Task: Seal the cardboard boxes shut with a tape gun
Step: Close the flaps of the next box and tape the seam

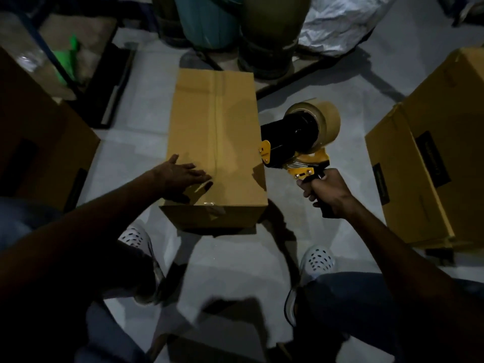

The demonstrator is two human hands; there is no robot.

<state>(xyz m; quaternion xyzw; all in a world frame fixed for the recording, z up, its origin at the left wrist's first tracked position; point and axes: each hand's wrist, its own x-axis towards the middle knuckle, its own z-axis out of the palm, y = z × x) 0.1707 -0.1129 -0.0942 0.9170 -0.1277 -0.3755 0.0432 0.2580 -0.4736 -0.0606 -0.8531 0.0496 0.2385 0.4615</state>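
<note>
A closed brown cardboard box (230,132) stands on the grey floor in the middle, with a strip of clear tape along its centre seam and over the near edge. My left hand (180,176) lies flat, fingers spread, on the box's near left top. My right hand (327,192) grips the black handle of a yellow and black tape gun (296,145) carrying a brown tape roll. The gun hangs in the air just right of the box, its front close to the box's right edge.
A second cardboard box (434,158) stands at the right and a darker one (39,137) at the left. Barrels (209,19) and a crumpled silver sheet (337,24) are behind. My white perforated shoes (318,259) are on the floor near the box.
</note>
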